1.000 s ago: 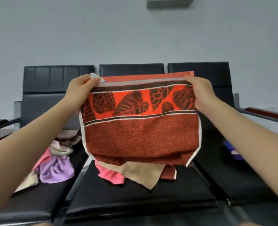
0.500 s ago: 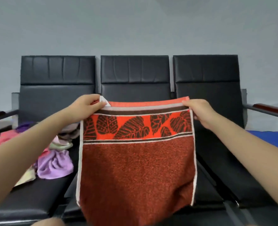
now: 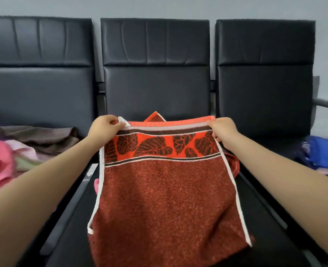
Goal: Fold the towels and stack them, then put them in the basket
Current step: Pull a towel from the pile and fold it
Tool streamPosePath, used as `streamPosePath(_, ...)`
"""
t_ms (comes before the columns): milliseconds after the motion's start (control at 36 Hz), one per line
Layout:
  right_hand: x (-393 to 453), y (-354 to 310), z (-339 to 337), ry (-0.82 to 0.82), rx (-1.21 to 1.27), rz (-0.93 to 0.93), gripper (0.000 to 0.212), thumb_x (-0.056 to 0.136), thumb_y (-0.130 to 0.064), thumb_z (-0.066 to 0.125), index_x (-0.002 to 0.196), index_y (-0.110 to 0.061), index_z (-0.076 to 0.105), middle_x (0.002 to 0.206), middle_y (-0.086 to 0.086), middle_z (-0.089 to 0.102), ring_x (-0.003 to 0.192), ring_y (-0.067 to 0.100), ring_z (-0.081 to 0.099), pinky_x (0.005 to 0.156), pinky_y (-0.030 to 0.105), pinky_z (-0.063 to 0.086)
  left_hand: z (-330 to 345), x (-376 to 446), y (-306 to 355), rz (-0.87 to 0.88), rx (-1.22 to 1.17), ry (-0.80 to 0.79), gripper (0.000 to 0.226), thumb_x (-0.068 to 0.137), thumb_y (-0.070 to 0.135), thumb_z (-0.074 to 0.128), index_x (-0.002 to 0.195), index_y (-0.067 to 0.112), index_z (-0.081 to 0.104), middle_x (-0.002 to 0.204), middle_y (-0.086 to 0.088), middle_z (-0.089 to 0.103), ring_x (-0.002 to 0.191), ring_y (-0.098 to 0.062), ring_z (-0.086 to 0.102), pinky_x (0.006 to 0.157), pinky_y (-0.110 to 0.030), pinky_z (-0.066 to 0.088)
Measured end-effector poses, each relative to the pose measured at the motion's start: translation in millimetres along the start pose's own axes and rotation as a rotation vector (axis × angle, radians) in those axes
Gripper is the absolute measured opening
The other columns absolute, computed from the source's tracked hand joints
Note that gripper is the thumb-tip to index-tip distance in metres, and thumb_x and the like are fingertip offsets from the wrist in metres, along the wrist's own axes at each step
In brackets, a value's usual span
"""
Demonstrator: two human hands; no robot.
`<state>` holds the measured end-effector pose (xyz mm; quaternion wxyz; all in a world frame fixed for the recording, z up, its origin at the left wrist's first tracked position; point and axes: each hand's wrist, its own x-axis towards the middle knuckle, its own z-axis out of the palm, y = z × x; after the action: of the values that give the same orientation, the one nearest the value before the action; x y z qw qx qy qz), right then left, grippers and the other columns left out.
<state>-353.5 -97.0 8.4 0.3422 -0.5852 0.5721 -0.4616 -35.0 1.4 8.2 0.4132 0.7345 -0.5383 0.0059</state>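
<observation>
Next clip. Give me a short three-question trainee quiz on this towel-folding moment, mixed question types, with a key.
1. True or false: both hands pinch the red towel at its top corners.
2. Which seat is the towel over? A) left B) middle C) right
3. Fill in: the loose pile of pink and brown cloths lies on the ___ seat.

Key: 1 true, left hand and right hand each pinch a corner. 2 B, the middle seat. 3 left.
</observation>
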Motion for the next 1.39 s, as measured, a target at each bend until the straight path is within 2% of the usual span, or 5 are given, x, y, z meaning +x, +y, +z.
streamPosePath(278,22,41,45,-0.241,-0.050,0.129,0.012,0.091,-0.011,0.056,0.081,-0.018,0.056,0.070,0.004,0.045,0.059,0.015,0.045,0.052,0.023,0.036,71,20,-17,-0.168,-0.056,-0.199,0.026,0.088,0.032,0.067,0.085,0.006,0.066,0.080,-0.004,0.060,0.074,-0.016,0.052,0.060,-0.023,0.038)
streamPosePath(417,2,58,35,-0.194,-0.104,0.019,0.015,0.093,-0.016,0.059,0.108,-0.016,0.062,0.081,-0.001,0.055,0.086,0.017,0.055,0.084,0.039,0.050,84,3,-21,-0.269,-0.133,-0.158,0.062,0.086,0.047,0.065,0.136,0.013,0.049,0.133,-0.009,0.056,0.124,-0.027,0.051,0.099,-0.031,0.039)
streamPosePath(556,-17,64,9,-0.197,-0.111,0.033,0.027,0.089,-0.020,0.062,0.115,-0.012,0.064,0.084,0.001,0.061,0.074,0.013,0.057,0.068,0.031,0.049,59,-10,-10,-0.371,-0.069,-0.044,0.064,0.089,0.039,0.059,0.145,0.015,0.039,0.143,-0.018,0.044,0.136,-0.035,0.035,0.108,-0.037,0.031)
streamPosePath(972,-129,57,-71,-0.386,-0.479,-0.084,0.022,0.089,-0.036,0.066,0.079,-0.016,0.067,0.075,0.000,0.063,0.060,0.012,0.055,0.046,0.023,0.039,6,-162,60,0.198,-0.071,-0.187,0.007,0.090,0.021,0.061,0.088,0.021,0.067,0.075,0.017,0.056,0.070,-0.006,0.051,0.071,-0.026,0.037)
streamPosePath(1389,-174,98,-78,-0.402,-0.619,-0.023,0.015,0.081,-0.025,0.074,0.072,-0.016,0.065,0.069,0.004,0.068,0.060,0.019,0.060,0.067,0.038,0.057,5,-205,-23,0.084,0.129,-0.376,0.018,0.085,0.030,0.069,0.100,0.023,0.061,0.089,0.000,0.058,0.080,-0.015,0.054,0.070,-0.024,0.036)
